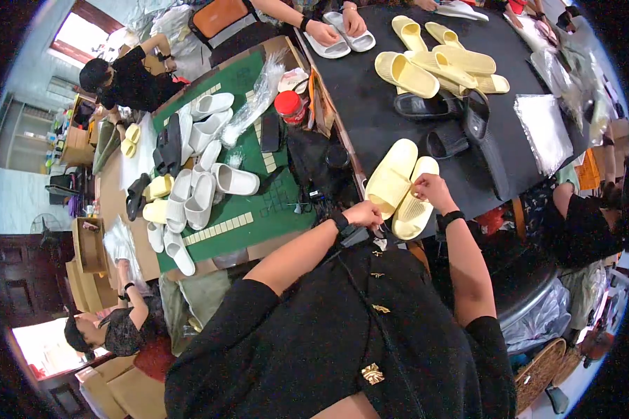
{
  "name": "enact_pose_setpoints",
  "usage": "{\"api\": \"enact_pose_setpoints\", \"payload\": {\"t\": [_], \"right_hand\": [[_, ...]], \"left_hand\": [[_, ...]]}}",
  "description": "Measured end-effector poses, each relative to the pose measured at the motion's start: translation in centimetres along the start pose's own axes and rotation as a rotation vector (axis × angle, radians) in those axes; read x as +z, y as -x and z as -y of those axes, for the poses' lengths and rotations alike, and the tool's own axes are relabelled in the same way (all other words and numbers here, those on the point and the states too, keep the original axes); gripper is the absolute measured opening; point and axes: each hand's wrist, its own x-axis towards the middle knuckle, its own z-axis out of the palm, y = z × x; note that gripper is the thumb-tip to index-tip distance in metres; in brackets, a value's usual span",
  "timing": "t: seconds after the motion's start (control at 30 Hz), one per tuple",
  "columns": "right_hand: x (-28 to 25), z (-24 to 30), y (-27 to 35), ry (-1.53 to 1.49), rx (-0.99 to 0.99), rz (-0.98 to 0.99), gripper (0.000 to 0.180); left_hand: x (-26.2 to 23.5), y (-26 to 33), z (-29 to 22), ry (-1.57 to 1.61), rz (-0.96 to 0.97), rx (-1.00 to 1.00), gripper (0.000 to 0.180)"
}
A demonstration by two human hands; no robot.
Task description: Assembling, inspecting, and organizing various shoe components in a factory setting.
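At the near edge of the black table lies a pair of pale yellow slippers, the left slipper (pixel 392 174) and the right slipper (pixel 411 218), side by side. My right hand (pixel 434 193) is closed over the right slipper, its fingertips pinched at the strap. Beside the left slipper's near end, my left hand (pixel 363 215) has its fingers drawn together close to my body. Something small and dark shows by those fingers, too unclear to name. Farther up the table is a loose pile of yellow slippers (pixel 461 61), with black slippers (pixel 477 115) on its near side.
Clear plastic bags (pixel 544 133) lie on the right of the black table. A green-topped table (pixel 272 220) on the left carries grey slippers (pixel 201 200), a red-lidded jar (pixel 288 106) and a phone (pixel 270 133). Across the table, another person's hands (pixel 337 29) touch white slippers (pixel 360 40).
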Motion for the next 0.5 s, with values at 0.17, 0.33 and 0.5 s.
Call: {"api": "enact_pose_setpoints", "payload": {"t": [0.17,0.33,0.5], "right_hand": [[0.3,0.1,0.4,0.007,0.013,-0.051,0.008],[0.4,-0.5,0.6,0.149,-0.050,-0.034,0.011],[0.9,-1.0,1.2,0.189,-0.013,-0.072,0.014]], "left_hand": [[0.6,0.3,-0.8,0.139,0.140,-0.167,0.014],[0.7,0.6,-0.5,0.153,0.159,-0.143,0.015],[1.5,1.0,-0.2,0.155,0.139,-0.105,0.014]]}}
